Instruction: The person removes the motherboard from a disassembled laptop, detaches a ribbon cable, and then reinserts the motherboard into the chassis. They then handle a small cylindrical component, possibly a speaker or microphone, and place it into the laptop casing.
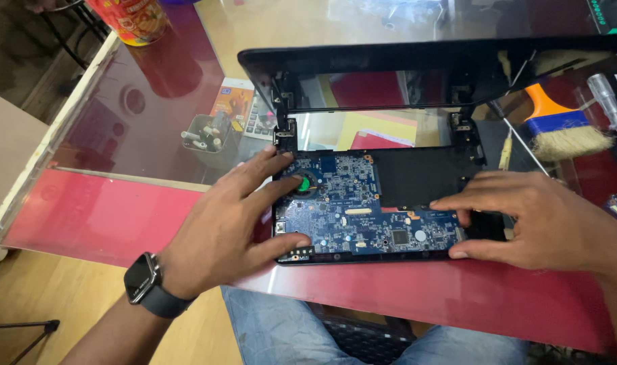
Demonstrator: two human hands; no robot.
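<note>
Head view: An opened laptop base (389, 203) lay on a glass-topped red table (119, 216), with its blue circuit board (362, 209) exposed. The left hand (227, 223) rested flat on the board's left end, fingers spread. Its forefinger reached toward the hinge corner, its middle finger lay just beside the round fan (303, 182), and its thumb pressed the near-left edge of the base. The hand gripped nothing; it was open and bearing down. A dark smartwatch (143, 280) sat on that wrist.

The right hand (531, 220) lay on the right end of the base, fingers extended leftward onto the board and thumb touching the near edge. It also was open and held nothing.

Beyond both hands, the laptop's screen frame (416, 67) stood raised. To the right of the right hand lay a brush with an orange and blue handle (558, 125) and a clear-handled screwdriver (609, 101). Beyond the left hand sat a small clear tray of parts (206, 133) and a red and yellow canister (129, 20).
</note>
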